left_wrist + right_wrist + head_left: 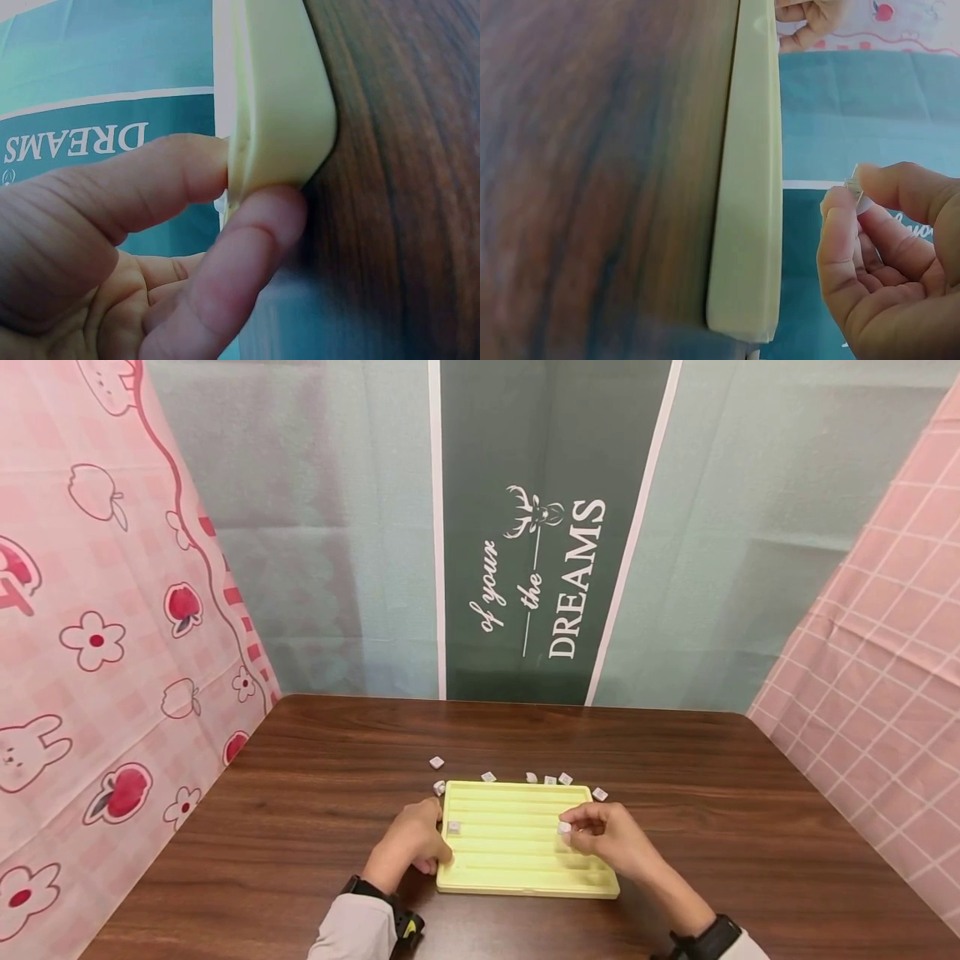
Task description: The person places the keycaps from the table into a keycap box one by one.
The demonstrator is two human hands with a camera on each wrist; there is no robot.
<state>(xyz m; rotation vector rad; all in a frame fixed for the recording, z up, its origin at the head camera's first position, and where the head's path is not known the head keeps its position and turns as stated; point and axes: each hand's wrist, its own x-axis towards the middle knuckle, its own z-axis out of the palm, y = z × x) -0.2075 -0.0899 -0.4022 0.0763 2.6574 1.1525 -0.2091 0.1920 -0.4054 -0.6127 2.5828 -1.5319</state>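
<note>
A shallow pale-yellow tray [517, 837] with ridged rows lies on the table. At its left side my left hand [416, 841] pinches the edge, thumb over the rim; the left wrist view shows thumb and finger on the tray wall [289, 97]. Over the right part of the tray, my right hand [611, 837] holds a small white keycap [565, 828] between thumb and fingertips. That keycap [853, 184] also shows in the right wrist view, mostly covered by the fingers. Another keycap [453, 828] sits in a row near the tray's left end.
Several loose keycaps lie behind the tray, among them one at the far left [437, 762] and one at the right corner [599, 794]. The brown wooden table [315, 793] reaches back to a hanging green cloth [517, 685]. Pink cloths hang at both sides.
</note>
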